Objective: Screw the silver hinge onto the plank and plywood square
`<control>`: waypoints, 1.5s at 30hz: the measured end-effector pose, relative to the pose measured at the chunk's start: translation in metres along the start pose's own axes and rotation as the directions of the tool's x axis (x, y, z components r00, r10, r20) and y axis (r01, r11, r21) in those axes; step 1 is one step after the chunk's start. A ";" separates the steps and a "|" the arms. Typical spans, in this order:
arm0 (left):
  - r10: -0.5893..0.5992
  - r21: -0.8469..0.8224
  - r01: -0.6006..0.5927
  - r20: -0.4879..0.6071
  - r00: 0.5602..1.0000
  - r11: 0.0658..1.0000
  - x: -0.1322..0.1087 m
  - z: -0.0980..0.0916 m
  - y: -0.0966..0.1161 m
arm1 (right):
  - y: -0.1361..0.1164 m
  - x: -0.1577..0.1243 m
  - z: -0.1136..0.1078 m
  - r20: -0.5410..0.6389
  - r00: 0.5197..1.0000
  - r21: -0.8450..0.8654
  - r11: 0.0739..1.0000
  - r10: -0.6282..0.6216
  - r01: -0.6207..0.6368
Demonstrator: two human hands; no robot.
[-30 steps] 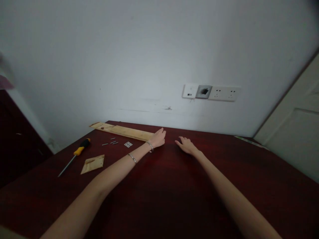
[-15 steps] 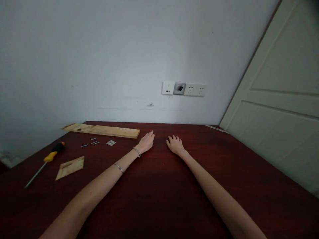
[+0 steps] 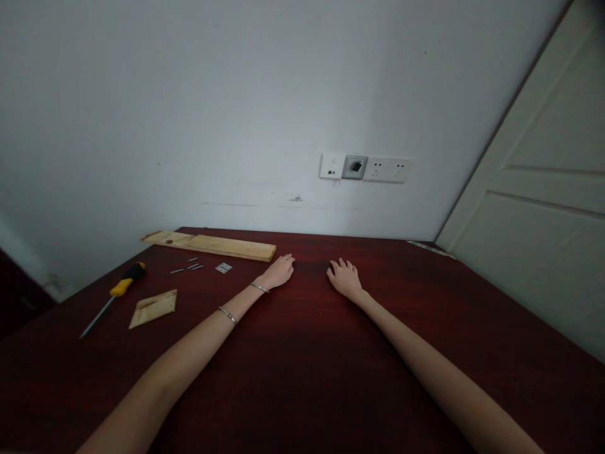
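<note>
Empty hands flat on dark table (image 3: 302, 359): left hand (image 3: 278, 272) near plank (image 3: 212, 246), right hand (image 3: 345, 279) apart

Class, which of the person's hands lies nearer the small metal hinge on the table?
Left. The left hand lies flat just right of the hinge; the right hand rests farther right, beyond the left.

Head camera looks forward and down across the table (image 3: 302, 378) toward the wall (image 3: 189, 94)

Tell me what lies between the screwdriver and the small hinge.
A few small loose screws lie on the table between the screwdriver and the hinge, as the head view shows.
</note>
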State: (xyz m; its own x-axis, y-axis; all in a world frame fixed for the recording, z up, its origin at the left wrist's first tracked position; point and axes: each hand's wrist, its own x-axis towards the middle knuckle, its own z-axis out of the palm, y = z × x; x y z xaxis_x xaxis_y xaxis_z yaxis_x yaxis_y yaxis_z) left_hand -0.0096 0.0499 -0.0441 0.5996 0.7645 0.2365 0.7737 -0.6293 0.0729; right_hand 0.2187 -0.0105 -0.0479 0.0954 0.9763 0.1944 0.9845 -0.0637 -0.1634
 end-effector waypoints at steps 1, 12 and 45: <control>-0.003 -0.014 0.003 -0.005 1.000 1.000 -0.001 0.001 0.000 | 0.000 0.000 0.000 0.001 1.000 -0.002 1.000 -0.002 0.002; -0.012 -0.097 0.007 -0.059 0.998 0.995 0.000 0.008 -0.002 | -0.001 -0.003 -0.001 -0.027 1.000 -0.009 1.000 -0.015 0.015; -0.025 -0.128 0.020 -0.043 0.999 0.992 -0.004 0.005 0.002 | 0.003 -0.004 -0.002 -0.012 0.999 -0.044 0.998 -0.039 0.039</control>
State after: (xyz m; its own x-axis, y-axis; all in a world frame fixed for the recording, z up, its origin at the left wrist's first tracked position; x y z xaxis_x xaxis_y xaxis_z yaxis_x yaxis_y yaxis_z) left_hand -0.0090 0.0460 -0.0496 0.5704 0.7735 0.2761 0.7529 -0.6268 0.2006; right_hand 0.2213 -0.0149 -0.0470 0.0586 0.9754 0.2124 0.9929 -0.0350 -0.1133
